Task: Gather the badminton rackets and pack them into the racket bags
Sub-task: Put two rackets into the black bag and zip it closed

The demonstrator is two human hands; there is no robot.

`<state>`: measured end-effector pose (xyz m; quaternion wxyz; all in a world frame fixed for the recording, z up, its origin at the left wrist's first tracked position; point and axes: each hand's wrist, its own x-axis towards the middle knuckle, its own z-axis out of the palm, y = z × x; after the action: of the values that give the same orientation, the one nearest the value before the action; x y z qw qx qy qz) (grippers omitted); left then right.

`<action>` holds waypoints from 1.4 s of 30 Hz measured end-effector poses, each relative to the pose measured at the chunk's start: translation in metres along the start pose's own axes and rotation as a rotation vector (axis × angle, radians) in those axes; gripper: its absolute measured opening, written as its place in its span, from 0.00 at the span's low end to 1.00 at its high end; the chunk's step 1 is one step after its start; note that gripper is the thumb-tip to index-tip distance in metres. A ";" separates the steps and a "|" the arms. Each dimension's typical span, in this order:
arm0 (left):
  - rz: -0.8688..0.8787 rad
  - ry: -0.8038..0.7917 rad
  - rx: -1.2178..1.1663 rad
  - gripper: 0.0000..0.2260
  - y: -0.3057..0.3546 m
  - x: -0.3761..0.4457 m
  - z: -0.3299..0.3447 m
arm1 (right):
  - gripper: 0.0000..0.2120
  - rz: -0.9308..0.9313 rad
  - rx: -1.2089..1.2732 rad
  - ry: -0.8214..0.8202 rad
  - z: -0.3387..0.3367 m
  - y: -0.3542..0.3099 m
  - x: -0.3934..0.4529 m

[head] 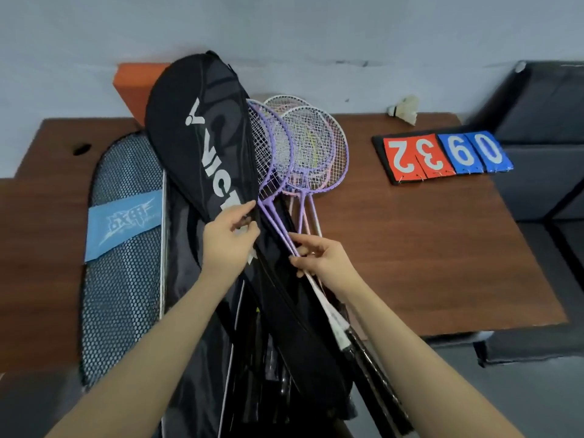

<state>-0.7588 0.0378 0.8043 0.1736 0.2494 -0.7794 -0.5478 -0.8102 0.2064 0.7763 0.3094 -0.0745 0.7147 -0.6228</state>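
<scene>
Left hand (pixel 229 238) pinches the black racket bag (pixel 202 143) flap, lifting it open. Right hand (pixel 319 259) grips purple racket shafts (pixel 278 229) just beside the left, heads (pixel 303 147) fanned out beyond both hands (half under the flap). Packing looks midway: rackets not fully inside, mesh bag (pixel 123 248) left of the hands untouched.
</scene>
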 end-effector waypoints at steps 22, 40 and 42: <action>0.049 0.023 -0.042 0.14 -0.021 0.013 0.007 | 0.11 0.007 -0.247 0.072 0.015 -0.018 0.048; 0.037 -0.143 0.813 0.39 -0.043 -0.127 0.052 | 0.41 0.107 -0.539 -0.253 -0.049 0.047 -0.072; -0.036 -0.129 0.791 0.38 -0.041 -0.128 0.058 | 0.38 0.062 -0.493 -0.226 -0.053 0.049 -0.071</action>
<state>-0.6778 0.1454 0.7463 0.0051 0.2758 -0.9350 -0.2231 -0.7681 0.2968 0.7574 0.3788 -0.1947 0.8075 -0.4081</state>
